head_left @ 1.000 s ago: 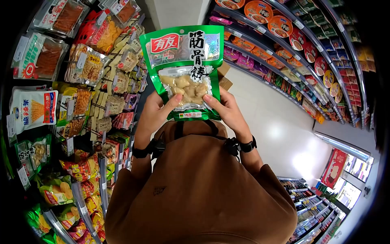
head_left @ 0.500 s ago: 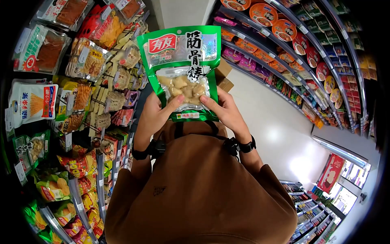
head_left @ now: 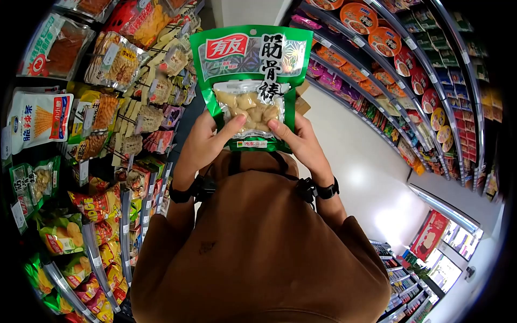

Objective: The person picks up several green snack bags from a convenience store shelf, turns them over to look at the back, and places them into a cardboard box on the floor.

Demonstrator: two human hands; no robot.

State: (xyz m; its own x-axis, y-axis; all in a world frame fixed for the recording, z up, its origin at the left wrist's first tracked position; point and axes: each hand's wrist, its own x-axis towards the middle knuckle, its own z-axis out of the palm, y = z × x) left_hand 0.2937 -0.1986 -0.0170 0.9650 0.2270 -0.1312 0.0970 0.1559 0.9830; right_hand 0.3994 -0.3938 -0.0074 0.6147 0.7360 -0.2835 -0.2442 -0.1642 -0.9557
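Observation:
Both hands hold up a green snack packet (head_left: 253, 56) with a red logo, black lettering and a clear window that shows pale, lumpy pieces of food. My left hand (head_left: 210, 139) grips its lower left edge, thumb on the front. At the lower right edge my right hand (head_left: 301, 141) is closed the same way, its thumb pressed near the window's corner. The fingers behind the packet are hidden. The packet is upright, its front facing me.
On the left, a rack (head_left: 91, 253) carries hanging snack bags, among them a similar green packet (head_left: 35, 183). Shelves (head_left: 371, 81) with orange instant noodle bowls (head_left: 360, 18) curve along the right. Pale floor (head_left: 350, 161) lies between, and a cardboard box (head_left: 302, 99) stands behind the packet.
The packet has shifted slightly right and appears a little larger and more face-on, with less glare on it. Both hands keep their hold. The surroundings shift a little with the head.

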